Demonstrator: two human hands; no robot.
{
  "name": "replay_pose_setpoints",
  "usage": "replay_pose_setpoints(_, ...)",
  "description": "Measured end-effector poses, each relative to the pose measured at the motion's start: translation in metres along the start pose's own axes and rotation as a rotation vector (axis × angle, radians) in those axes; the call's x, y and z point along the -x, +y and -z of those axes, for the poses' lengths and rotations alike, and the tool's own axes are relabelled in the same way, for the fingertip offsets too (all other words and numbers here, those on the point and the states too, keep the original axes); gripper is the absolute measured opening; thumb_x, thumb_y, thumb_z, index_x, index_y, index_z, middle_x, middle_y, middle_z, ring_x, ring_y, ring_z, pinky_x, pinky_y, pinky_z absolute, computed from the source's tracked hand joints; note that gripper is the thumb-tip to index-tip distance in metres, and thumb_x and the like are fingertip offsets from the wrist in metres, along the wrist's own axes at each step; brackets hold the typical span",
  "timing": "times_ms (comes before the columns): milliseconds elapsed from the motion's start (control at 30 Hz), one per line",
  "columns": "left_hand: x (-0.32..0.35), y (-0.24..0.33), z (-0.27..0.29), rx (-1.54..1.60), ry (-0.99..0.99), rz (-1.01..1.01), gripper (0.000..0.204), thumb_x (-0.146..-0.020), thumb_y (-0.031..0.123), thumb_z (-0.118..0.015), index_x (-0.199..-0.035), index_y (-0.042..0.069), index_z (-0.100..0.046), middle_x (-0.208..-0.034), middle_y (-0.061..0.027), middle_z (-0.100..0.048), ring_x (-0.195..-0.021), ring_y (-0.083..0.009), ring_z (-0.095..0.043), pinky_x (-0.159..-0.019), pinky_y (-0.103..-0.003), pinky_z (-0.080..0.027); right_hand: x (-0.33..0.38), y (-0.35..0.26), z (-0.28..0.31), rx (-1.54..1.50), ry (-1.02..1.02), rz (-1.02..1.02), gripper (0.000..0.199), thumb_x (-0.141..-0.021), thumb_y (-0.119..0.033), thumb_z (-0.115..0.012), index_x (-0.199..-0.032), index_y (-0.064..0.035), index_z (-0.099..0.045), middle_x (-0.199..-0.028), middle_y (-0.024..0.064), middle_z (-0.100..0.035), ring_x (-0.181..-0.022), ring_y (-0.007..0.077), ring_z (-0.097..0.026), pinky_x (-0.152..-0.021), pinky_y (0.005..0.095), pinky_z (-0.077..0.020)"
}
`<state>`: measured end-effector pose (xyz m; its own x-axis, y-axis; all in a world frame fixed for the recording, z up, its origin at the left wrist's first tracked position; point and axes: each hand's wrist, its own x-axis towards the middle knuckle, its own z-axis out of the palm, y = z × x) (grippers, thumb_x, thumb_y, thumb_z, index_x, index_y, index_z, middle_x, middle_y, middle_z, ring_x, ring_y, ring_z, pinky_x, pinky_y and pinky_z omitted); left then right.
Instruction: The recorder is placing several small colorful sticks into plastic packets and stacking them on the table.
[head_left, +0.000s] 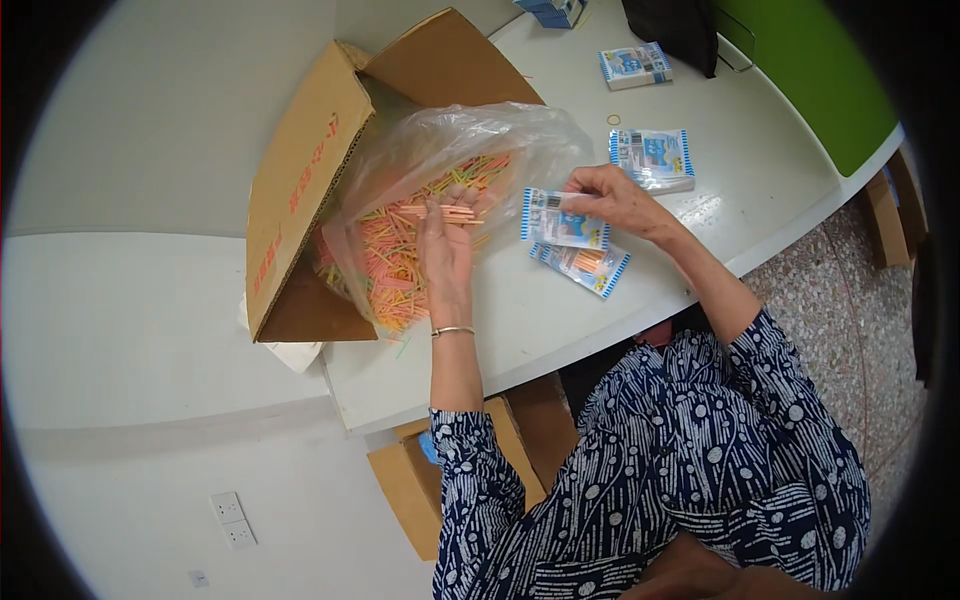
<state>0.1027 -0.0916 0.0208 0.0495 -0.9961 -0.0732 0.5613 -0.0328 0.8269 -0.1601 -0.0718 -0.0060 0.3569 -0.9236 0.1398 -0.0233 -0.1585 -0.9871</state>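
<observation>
The counter (525, 315) carries one open carton (300, 190), one lower packet (588, 266) and two packet stacks (655, 160). The left hand (447, 250), palm up, grips one bundle of thin, pale pink sticks (452, 213) above the carton's loose sticks (390, 265), long axis left to right. The right hand (618, 198) pinches one blue-and-white, stripe-ended upper packet (562, 222), long axis also left to right, over the lower packet.

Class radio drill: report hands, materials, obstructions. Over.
Left grip: thin pinkish sticks. Right grip: flat blue-and-white plastic packet. Partly covered by it: clear, blue-edged plastic packet.
</observation>
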Motion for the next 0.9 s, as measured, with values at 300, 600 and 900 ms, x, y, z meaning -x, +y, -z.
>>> replay_pose_setpoints(300, 0.031, -0.015, -0.037, 0.003, -0.148, -0.106, 0.017, -0.095, 0.019, -0.048, -0.105, 0.005, -0.044, -0.108, -0.0171, -0.057, -0.103, -0.0301, -0.058, -0.094, -0.043, -0.047, -0.001, 0.011, -0.015, -0.276, -0.103, -0.065, 0.017, -0.084, -0.018, -0.063, -0.084, -0.0003, -0.064, -0.071, -0.0027, -0.059, -0.067, 0.0022, -0.049, -0.059, 0.02, -0.0404)
replay_pose_setpoints(600, 0.04, -0.025, -0.05, 0.002, -0.146, -0.109, 0.02, -0.096, 0.021, -0.047, -0.107, 0.006, -0.041, -0.107, -0.0161, -0.058, -0.104, -0.0298, -0.058, -0.094, -0.042, -0.045, 0.003, 0.009, -0.024, -0.308, -0.133, -0.106, 0.017, -0.085, -0.017, -0.063, -0.084, -0.0002, -0.064, -0.071, -0.0028, -0.06, -0.065, 0.0012, -0.05, -0.057, 0.019, -0.0407)
replay_pose_setpoints(900, 0.048, -0.027, -0.047, -0.024, -0.088, -0.125, 0.019, -0.097, 0.022, -0.046, -0.105, 0.005, -0.043, -0.107, -0.0156, -0.058, -0.103, -0.0303, -0.058, -0.093, -0.043, -0.046, 0.005, 0.013, -0.031, 0.039, -0.111, 0.0, 0.019, -0.084, -0.017, -0.063, -0.083, 0.0015, -0.06, -0.069, 0.0016, -0.059, -0.065, 0.0053, -0.051, -0.059, 0.0218, -0.0414)
